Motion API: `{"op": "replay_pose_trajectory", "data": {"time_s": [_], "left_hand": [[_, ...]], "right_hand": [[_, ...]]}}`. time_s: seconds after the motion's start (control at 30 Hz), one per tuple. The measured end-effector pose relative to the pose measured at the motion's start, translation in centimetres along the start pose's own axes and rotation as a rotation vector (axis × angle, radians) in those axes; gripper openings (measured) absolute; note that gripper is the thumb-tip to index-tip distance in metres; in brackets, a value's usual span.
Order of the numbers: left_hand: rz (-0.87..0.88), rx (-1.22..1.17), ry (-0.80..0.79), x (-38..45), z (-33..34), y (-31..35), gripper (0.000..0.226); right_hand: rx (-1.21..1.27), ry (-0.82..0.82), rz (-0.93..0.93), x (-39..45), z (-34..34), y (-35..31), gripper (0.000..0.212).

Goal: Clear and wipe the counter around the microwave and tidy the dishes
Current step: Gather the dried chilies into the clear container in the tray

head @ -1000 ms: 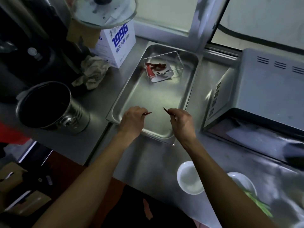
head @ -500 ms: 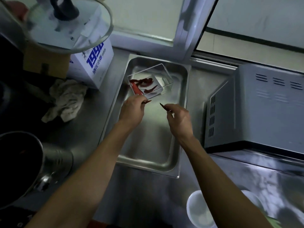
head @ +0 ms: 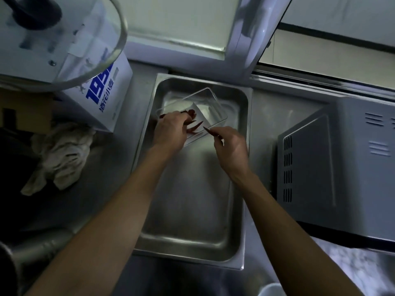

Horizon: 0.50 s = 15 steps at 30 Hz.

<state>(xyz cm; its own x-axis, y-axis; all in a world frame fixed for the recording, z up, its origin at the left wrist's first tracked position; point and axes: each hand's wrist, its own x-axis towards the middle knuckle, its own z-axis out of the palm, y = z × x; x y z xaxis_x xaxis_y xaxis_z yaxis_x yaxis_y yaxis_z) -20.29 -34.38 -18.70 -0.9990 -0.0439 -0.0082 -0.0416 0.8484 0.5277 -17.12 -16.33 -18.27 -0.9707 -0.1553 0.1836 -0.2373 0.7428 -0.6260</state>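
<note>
A clear plastic box (head: 210, 107) with several dried red chilies (head: 193, 130) stands at the far end of a steel tray (head: 192, 238). My left hand (head: 171, 131) reaches into the box among the chilies, its fingers curled; whether it still holds one I cannot tell. My right hand (head: 229, 148) pinches one dried red chili (head: 207, 130) just at the box's near edge. The grey microwave (head: 342, 167) stands right of the tray.
A crumpled cloth (head: 59, 157) lies on the steel counter (head: 113, 189) left of the tray. Behind it are a white carton with blue print (head: 102, 97) and a glass lid (head: 64, 39). A white bowl's rim (head: 271, 290) shows at the bottom edge.
Both hands have moved forward from the tray's near end to the clear box, each carrying a chili. My left hand now reaches inside the box.
</note>
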Motion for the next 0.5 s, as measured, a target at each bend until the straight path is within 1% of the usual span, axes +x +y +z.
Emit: {"op": "replay_pose_trajectory", "data": {"time_s": [0.17,0.3,0.4,0.5], "left_hand": [[0.034,0.035,-0.008,0.6,1.3,-1.1,0.03],[0.063,0.07,0.043,0.5,1.8,-2.6,0.028],[0.064,0.122,0.1,0.1,1.8,-3.4,0.025],[0.064,0.15,0.118,-0.4,1.1,-3.7,0.025]], "right_hand": [[0.013,-0.004,0.017,2.0,1.3,0.9,0.027],[0.013,0.001,-0.007,3.5,2.2,1.1,0.024],[-0.011,0.003,-0.043,4.7,2.9,0.6,0.028],[-0.065,-0.01,-0.109,5.9,3.9,-0.1,0.032]]}}
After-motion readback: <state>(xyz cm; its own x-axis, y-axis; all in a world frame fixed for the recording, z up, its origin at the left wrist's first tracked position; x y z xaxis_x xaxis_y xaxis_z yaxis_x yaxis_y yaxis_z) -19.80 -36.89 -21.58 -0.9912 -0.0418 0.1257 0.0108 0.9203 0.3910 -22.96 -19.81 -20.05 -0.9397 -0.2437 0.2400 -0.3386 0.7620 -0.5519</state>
